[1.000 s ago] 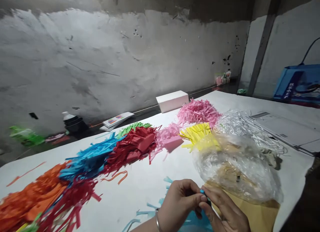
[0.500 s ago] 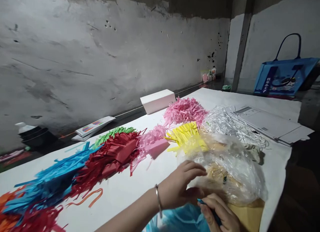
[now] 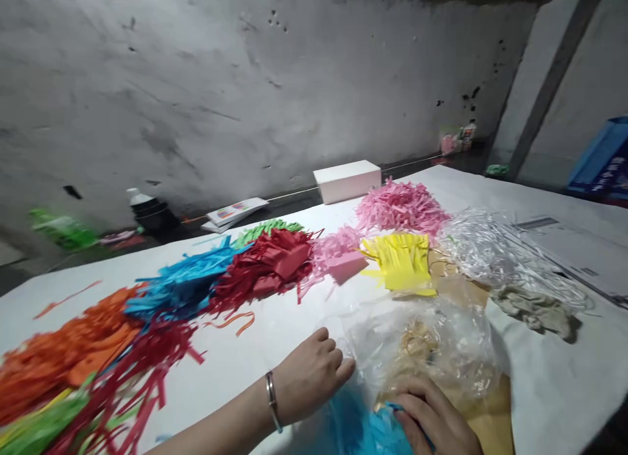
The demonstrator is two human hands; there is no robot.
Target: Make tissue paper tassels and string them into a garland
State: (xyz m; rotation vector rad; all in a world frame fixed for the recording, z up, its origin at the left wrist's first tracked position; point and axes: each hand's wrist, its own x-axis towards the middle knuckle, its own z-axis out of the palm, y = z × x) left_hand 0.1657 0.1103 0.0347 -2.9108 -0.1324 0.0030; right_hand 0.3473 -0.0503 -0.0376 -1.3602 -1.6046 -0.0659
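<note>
While left hand (image 3: 309,376) touches plastic bag (image 3: 432,350), right hand (image 3: 432,422) on blue paper (image 3: 363,429)

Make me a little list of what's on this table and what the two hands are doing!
left hand: left hand, fingers curled, reaching into the mouth of the clear plastic bag
right hand: right hand, resting on light blue cut paper by the bag
in the bag: pale looped bits, too blurred to name
paper piles: orange, blue, red, pink, yellow
behind the piles: white box
table: white table
</note>
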